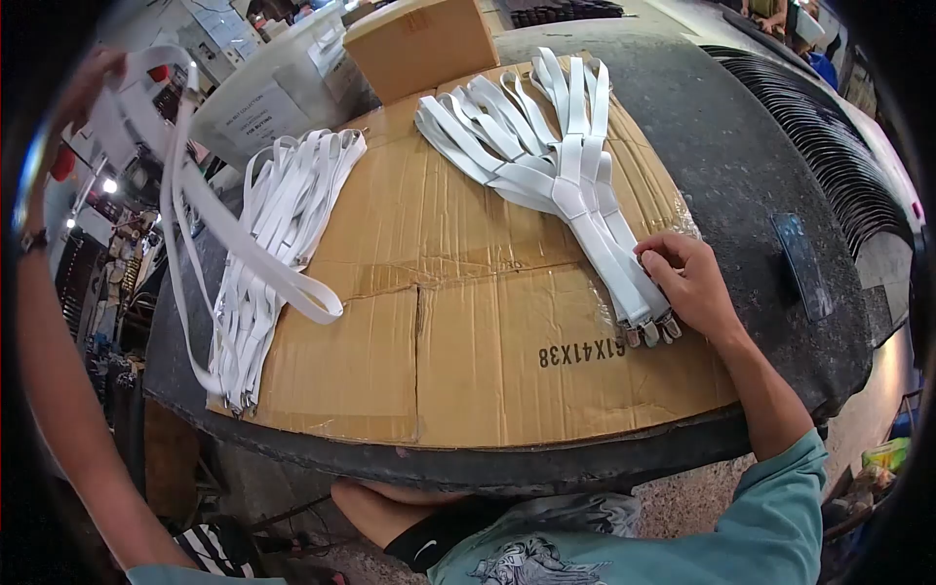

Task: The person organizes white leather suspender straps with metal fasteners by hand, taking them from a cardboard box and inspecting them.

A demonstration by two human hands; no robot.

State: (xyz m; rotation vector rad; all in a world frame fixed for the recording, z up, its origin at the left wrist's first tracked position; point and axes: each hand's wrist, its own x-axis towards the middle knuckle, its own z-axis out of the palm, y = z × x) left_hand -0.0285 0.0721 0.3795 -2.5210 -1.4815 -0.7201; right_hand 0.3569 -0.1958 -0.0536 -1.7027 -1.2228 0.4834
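Observation:
White elastic suspenders [585, 205] lie in a Y-shaped stack on the cardboard [487, 390], their metal clips near its front right. My right hand [680, 278] rests beside the lower straps of this stack, thumb and fingertips close together; what is between them is too small to tell. At the upper left edge, my left hand [93, 88] is raised and holds a looped white strap [244, 244], which hangs down over a second bundle of white suspenders [283, 234] on the cardboard's left side.
A brown box [419, 49] stands behind the cardboard, next to a pale bin with paper labels [258, 117]. A dark phone-like slab [801, 265] lies on the black table [751, 185] at the right. Dark curved strips [819, 136] line the right edge. Another person is partly visible at the top right.

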